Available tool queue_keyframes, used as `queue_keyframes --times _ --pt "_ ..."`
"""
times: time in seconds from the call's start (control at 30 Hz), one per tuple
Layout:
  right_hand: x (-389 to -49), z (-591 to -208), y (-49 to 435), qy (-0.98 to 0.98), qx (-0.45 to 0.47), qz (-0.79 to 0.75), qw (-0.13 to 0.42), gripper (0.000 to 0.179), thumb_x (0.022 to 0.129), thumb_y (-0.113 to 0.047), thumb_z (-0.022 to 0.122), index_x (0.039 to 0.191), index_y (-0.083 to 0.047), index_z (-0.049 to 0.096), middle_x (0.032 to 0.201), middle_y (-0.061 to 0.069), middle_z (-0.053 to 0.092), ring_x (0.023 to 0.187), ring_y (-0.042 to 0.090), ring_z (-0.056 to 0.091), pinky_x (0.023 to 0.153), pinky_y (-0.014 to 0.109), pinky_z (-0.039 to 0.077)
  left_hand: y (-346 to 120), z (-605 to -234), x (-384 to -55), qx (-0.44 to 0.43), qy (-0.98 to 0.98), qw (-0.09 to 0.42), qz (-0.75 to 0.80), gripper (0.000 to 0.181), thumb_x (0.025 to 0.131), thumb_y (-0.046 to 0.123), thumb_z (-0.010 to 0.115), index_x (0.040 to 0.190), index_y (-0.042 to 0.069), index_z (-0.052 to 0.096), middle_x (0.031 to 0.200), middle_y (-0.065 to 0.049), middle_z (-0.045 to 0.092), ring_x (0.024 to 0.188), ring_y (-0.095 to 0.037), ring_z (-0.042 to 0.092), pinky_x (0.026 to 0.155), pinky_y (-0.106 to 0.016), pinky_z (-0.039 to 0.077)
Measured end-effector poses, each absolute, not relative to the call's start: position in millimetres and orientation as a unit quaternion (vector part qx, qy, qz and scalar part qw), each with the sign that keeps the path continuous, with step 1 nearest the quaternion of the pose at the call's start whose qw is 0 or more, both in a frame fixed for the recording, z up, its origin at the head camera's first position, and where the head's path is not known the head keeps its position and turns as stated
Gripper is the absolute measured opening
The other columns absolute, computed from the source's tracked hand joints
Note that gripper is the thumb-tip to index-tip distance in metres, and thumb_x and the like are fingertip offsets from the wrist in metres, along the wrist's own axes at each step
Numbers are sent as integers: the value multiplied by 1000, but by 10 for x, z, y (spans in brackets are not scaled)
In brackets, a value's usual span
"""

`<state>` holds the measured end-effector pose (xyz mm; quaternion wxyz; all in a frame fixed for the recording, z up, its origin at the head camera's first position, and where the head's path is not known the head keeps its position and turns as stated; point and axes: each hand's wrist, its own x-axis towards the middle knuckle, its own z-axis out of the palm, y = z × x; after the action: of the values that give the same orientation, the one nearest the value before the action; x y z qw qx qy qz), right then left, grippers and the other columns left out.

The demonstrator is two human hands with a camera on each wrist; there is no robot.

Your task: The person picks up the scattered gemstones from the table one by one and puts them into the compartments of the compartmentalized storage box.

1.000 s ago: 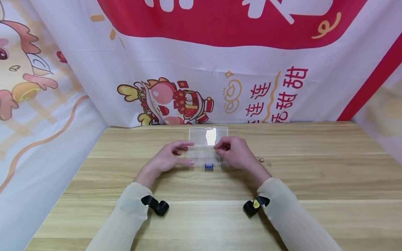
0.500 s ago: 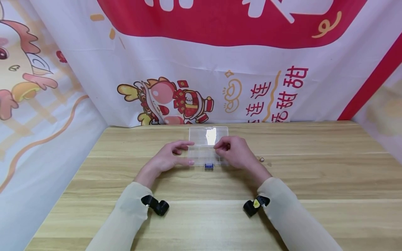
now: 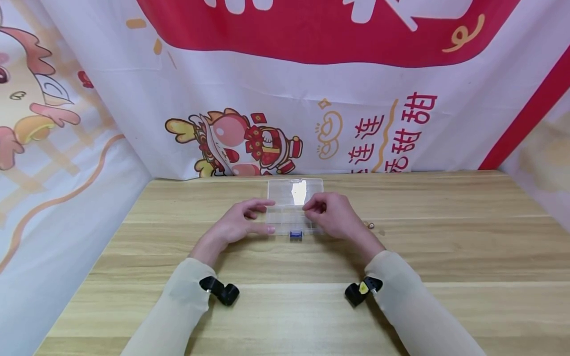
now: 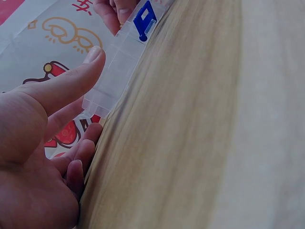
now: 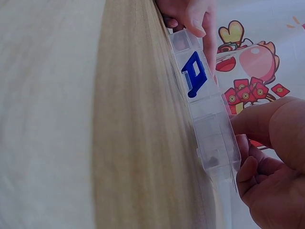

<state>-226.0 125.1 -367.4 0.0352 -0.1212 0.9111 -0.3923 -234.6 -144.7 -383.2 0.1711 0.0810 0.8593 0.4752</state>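
A clear plastic compartment box (image 3: 289, 217) lies with its lid (image 3: 282, 192) folded back at the far edge of the table. A blue latch (image 3: 296, 235) sits on its near side. My left hand (image 3: 238, 222) holds the box's left end, thumb at the near corner and index finger at the far side. Over the right compartments, my right hand (image 3: 331, 215) has thumb and index finger pinched together. A tiny gold-coloured piece (image 4: 121, 26) shows at these fingertips in the left wrist view; its kind is unclear. A blurred dark spot (image 5: 214, 160) shows in the box's right end compartment.
A small brown ring-like piece (image 3: 371, 226) lies on the wooden table (image 3: 285, 316) just right of my right wrist. Behind the table hangs a printed cloth (image 3: 267, 84), close to the lid. Both wrists carry black cameras.
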Motion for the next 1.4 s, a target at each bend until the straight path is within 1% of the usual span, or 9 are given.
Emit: queue_keyframes --times 0.27,0.5,0.97,1.4 --pt "-2268 -3685 1254 911 -123 -393 35 8 99 -14 73 104 -15 80 96 2 72 90 19 62 83 33 54 -1455 -3835 -2354 85 862 169 471 67 86 31 89 148 33 62 152 -8 56 132 -33 48 116 -55 39" --pt "-2269 -3684 1250 910 -122 -393 36 9 99 -14 73 104 -14 80 96 2 73 90 18 63 83 33 55 -1456 -3835 -2363 80 861 171 472 67 86 29 90 147 34 62 151 -6 57 132 -32 47 117 -54 38" --pt "-2285 -3691 1256 913 -123 -388 32 9 98 -13 74 104 -15 80 96 2 73 90 18 64 84 33 55 -1455 -3827 -2361 92 859 168 474 68 87 30 89 149 28 62 152 -11 56 132 -34 48 115 -54 39" --pt "-2270 -3677 1262 914 -126 -386 28 10 98 -13 73 105 -14 81 94 2 73 88 17 62 81 31 52 -1449 -3832 -2366 88 863 168 468 67 86 31 89 147 32 62 151 -8 57 132 -33 48 116 -54 39"
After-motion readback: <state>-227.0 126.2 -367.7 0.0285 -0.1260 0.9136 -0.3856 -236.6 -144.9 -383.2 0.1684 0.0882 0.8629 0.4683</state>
